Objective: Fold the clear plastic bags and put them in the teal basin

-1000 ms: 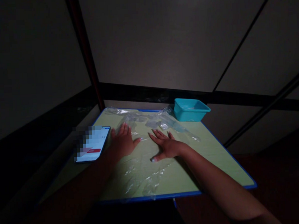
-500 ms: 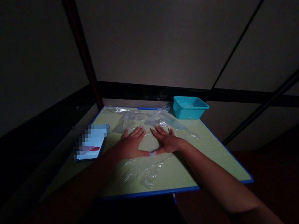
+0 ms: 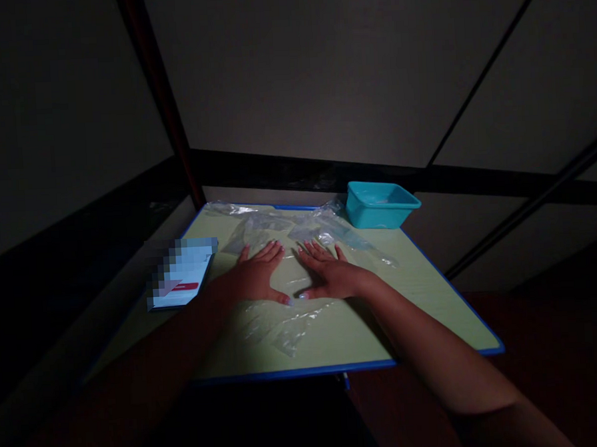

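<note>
A clear, crinkled plastic sheet or bag (image 3: 263,223) is spread over the pale green table (image 3: 423,304); I cannot tell whether it is one piece or more. Flat on it, with fingers spread and nothing held, lies my left hand (image 3: 261,275). My right hand (image 3: 331,272) rests palm down beside it, also spread on the plastic. A small gap separates the two thumb tips. Nearer the front edge, a wrinkled end of plastic (image 3: 289,337) catches the light.
A turquoise plastic basket (image 3: 380,209) stands at the table's back right corner. On the left lies a phone or tablet (image 3: 188,272) with a lit, partly pixelated screen. Behind the table rises a panelled wall (image 3: 295,70). Blue edging runs round the tabletop.
My thumbs, touching before, are now apart, with my left hand shifted slightly left. The whole view has moved a little, so the table appears higher in the frame.
</note>
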A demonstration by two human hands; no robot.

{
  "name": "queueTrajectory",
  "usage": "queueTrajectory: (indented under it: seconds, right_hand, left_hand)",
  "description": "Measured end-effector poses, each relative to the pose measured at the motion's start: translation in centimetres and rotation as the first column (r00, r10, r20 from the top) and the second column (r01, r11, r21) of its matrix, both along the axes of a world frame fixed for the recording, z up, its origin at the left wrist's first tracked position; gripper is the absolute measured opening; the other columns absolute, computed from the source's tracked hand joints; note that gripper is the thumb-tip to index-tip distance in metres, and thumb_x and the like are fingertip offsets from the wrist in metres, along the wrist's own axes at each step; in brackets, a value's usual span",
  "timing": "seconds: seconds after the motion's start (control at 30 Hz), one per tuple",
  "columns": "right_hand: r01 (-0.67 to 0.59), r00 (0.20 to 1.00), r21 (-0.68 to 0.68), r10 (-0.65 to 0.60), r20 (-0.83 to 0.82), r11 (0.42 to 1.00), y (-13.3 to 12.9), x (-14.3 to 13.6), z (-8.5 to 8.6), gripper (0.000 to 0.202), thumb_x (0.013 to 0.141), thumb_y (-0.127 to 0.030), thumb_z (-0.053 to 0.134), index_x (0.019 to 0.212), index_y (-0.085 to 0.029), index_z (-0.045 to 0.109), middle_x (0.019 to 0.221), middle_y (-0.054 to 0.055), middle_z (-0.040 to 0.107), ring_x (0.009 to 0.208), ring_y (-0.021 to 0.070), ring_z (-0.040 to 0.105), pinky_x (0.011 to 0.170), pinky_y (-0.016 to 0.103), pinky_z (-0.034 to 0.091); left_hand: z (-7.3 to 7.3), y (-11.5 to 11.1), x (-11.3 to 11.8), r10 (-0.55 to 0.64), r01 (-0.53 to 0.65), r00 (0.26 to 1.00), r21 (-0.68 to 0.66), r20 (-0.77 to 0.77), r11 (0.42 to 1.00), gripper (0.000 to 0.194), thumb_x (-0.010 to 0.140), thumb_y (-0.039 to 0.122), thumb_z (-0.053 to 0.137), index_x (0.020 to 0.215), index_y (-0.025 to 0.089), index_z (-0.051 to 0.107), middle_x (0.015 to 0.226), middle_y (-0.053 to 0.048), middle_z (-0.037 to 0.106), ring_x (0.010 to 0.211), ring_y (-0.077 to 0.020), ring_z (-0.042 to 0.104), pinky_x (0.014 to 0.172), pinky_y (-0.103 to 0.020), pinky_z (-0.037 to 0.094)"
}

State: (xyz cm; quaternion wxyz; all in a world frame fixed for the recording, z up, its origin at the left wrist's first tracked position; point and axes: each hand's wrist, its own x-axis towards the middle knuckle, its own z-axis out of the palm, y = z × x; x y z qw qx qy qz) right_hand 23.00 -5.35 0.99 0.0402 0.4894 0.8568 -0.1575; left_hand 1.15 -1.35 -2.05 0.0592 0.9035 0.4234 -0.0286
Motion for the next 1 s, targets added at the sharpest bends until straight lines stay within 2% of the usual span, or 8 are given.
queueTrajectory:
  seconds: [0.2,0.3,0.37,0.4,0.47,0.57,0.77,1.0]
  right_hand:
    - [-0.04,0.999,0.058,0.042,-0.033,0.997,-0.2,-0.4,-0.4,0.089,0.078,-0.057,0.053,0.146,-0.018,0.012,0.152,0.017,0.003,0.139,0.0339,0.002,0.101,0.065,0.0]
    - [-0.086,0.967,0.188,0.128,-0.221,0.978,-0.2,-0.5,-0.1,0.074,0.079,-0.051,0.055,0.14,-0.015,0.034,0.145,0.021,0.029,0.133,0.0324,0.025,0.103,0.056,0.017]
    - [-0.112,0.908,0.217,0.189,-0.374,0.97,-0.5,-0.5,0.6,0.056,0.082,-0.047,0.053,0.125,-0.012,0.052,0.123,0.018,0.054,0.114,0.0267,0.048,0.095,0.043,0.035]
    - [-0.14,0.88,0.174,0.203,-0.429,0.975,-0.7,-0.5,1.0,0.048,0.084,-0.047,0.051,0.115,-0.011,0.059,0.105,0.014,0.062,0.098,0.0224,0.055,0.086,0.037,0.041]
    - [-0.264,0.858,-0.067,0.203,-0.472,0.962,-1.3,-0.5,1.8,0.045,0.088,-0.048,0.045,0.094,-0.009,0.066,0.07,0.003,0.058,0.065,0.0128,0.052,0.065,0.026,0.042]
    - [-0.449,0.834,-0.383,0.226,-0.503,0.807,-2.3,-0.9,2.3,0.042,0.088,-0.046,0.045,0.076,-0.009,0.062,0.054,-0.005,0.041,0.051,0.0062,0.038,0.052,0.02,0.034]
    - [-0.34,0.832,-0.475,0.025,-0.554,0.812,-2.9,-1.7,1.5,0.026,0.088,-0.028,0.05,0.108,-0.012,0.051,0.058,-0.008,0.04,0.044,0.0038,0.035,0.043,0.016,0.031]
    - [-0.354,0.902,-0.791,-0.041,-0.43,0.5,-3.7,-2.6,1.3,0.042,0.09,-0.017,0.039,0.131,-0.013,0.03,0.044,-0.012,0.039,0.03,0.0059,0.037,0.031,0.013,0.03]
  left_hand:
    - [1.2,0.0,-0.2,0.017,-0.019,1.0,0.083,0.023,0.996,0.105,0.066,0.072,0.051,0.146,0.016,0.013,0.151,-0.013,0.007,0.139,-0.0327,0.002,0.105,-0.06,-0.004]
    - [1.1,0.2,-0.2,0.02,-0.022,0.999,0.056,0.03,0.998,0.102,0.068,0.072,0.05,0.145,0.016,0.014,0.151,-0.014,0.006,0.139,-0.0329,0.003,0.104,-0.061,-0.004]
    - [0.7,0.4,-0.3,0.016,-0.018,0.999,0.055,0.045,0.998,0.102,0.068,0.073,0.049,0.145,0.016,0.014,0.151,-0.014,0.005,0.139,-0.0332,0.003,0.104,-0.061,-0.005]
    - [0.5,0.6,-0.3,0.011,-0.014,0.999,0.06,0.052,0.998,0.101,0.068,0.073,0.049,0.145,0.016,0.015,0.151,-0.014,0.006,0.139,-0.0333,0.003,0.104,-0.061,-0.006]
    - [0.1,0.9,-0.5,-0.001,-0.003,0.998,0.072,0.058,0.997,0.1,0.068,0.072,0.05,0.145,0.017,0.016,0.151,-0.013,0.008,0.139,-0.0329,0.002,0.105,-0.059,-0.007]
    - [-0.1,1.1,-0.6,-0.005,0.0,0.998,0.08,0.06,0.997,0.1,0.068,0.072,0.05,0.145,0.017,0.016,0.151,-0.014,0.009,0.139,-0.0325,0.001,0.105,-0.058,-0.007]
    - [0.0,1.0,-0.5,0.026,-0.029,0.998,0.046,0.062,0.999,0.098,0.07,0.072,0.048,0.145,0.017,0.017,0.152,-0.014,0.007,0.139,-0.0332,0.0,0.104,-0.061,-0.002]
    - [0.4,0.7,-0.4,0.045,-0.046,0.998,0.027,0.032,0.999,0.097,0.07,0.07,0.049,0.145,0.018,0.017,0.152,-0.013,0.005,0.139,-0.0328,-0.003,0.104,-0.061,-0.001]
